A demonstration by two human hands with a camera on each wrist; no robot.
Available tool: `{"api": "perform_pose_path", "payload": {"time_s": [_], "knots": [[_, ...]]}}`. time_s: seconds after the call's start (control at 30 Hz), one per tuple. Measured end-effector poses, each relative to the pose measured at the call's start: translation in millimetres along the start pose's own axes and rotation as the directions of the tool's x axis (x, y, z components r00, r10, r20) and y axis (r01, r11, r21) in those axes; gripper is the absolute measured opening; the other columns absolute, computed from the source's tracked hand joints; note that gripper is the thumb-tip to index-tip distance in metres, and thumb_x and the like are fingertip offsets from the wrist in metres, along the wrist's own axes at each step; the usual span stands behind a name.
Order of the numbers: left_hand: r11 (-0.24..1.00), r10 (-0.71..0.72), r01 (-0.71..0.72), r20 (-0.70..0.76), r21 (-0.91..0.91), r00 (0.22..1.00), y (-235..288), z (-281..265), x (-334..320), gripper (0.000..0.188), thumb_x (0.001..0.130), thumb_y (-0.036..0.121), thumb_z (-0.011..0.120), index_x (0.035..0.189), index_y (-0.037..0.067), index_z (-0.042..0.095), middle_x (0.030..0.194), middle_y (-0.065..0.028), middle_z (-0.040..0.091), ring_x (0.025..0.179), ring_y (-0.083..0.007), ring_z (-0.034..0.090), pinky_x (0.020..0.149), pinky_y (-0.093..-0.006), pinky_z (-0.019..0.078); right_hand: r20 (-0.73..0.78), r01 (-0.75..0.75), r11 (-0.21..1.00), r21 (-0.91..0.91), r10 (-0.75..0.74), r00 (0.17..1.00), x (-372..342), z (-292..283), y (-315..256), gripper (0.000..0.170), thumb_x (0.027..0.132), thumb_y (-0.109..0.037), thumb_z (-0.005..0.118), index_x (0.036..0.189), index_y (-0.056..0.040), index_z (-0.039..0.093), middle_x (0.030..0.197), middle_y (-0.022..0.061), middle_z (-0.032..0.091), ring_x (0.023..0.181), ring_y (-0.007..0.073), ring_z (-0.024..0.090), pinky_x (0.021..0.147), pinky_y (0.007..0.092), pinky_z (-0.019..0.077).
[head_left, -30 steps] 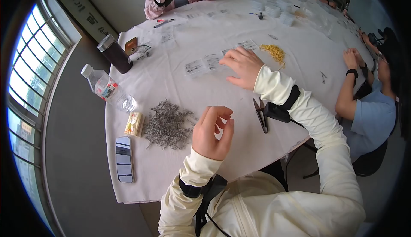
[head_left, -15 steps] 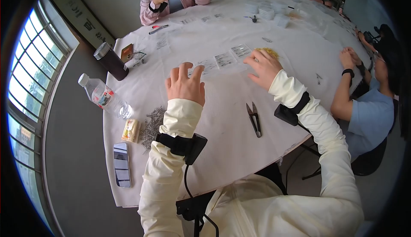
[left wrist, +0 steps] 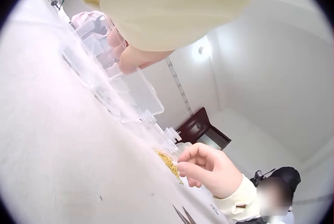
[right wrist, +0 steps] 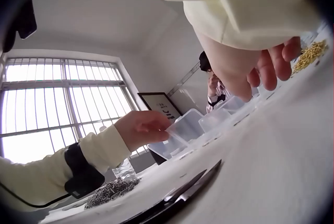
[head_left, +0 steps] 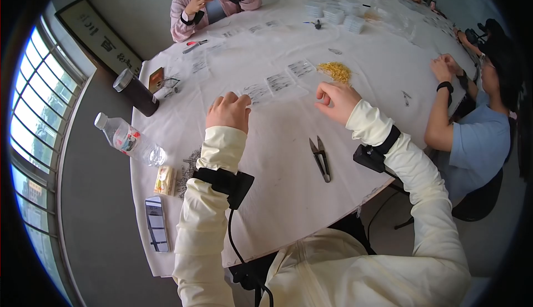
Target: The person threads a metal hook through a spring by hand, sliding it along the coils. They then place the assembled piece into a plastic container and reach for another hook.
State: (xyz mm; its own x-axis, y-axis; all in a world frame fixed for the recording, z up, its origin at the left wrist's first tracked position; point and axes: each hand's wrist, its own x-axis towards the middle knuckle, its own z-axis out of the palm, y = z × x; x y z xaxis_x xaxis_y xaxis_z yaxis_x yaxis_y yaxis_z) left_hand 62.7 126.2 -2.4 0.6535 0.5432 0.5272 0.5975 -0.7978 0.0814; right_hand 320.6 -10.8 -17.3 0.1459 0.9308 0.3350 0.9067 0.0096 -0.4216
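Running from the left hand (head_left: 229,111), clear boxes (head_left: 278,83) slant far-right.

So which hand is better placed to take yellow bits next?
Probably the right hand: it is nearer the yellow pile and looks empty, while the left hand seems to grip a clear box.

The worktop (head_left: 288,212) has a white cloth (head_left: 261,157) over it. On it are clear boxes (left wrist: 145,94), a yellow pile (head_left: 335,72), a grey pile (head_left: 189,165), black snips (head_left: 320,162), a phone (head_left: 157,224) and a bottle (head_left: 130,142).

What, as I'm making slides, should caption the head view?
Left hand at a clear box, right hand near a yellow pile, scissors lying open.
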Motion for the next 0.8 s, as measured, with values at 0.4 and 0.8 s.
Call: {"api": "perform_pose_path", "payload": {"time_s": [0.4,0.8], "knots": [[0.968,-0.160,0.191,0.185,-0.162,0.970,17.0,-8.1,-2.0,0.021,0.077,0.015,0.074,0.093,0.009,0.064,0.087,-0.0072,0.065,0.076,-0.0255,0.065,0.069,-0.0381,0.0523,0.390,-0.359,0.639,0.681,0.098,0.915,5.5,32.6,-70.3,0.045,0.089,-0.019,0.067,0.127,-0.0023,0.051,0.087,0.0096,0.066,0.074,0.0138,0.063,0.066,0.0290,0.0521],[0.938,-0.262,0.286,0.139,-0.194,0.955,3.0,-7.1,-32.7,0.037,0.074,0.018,0.076,0.101,0.006,0.054,0.077,-0.0090,0.063,0.067,-0.0251,0.063,0.063,-0.0370,0.0503,0.185,-0.154,0.895,0.419,0.082,0.979,66.5,42.1,-89.8,0.035,0.093,-0.036,0.060,0.109,-0.0051,0.055,0.077,0.0082,0.066,0.061,0.0169,0.064,0.058,0.0309,0.0502]]}}
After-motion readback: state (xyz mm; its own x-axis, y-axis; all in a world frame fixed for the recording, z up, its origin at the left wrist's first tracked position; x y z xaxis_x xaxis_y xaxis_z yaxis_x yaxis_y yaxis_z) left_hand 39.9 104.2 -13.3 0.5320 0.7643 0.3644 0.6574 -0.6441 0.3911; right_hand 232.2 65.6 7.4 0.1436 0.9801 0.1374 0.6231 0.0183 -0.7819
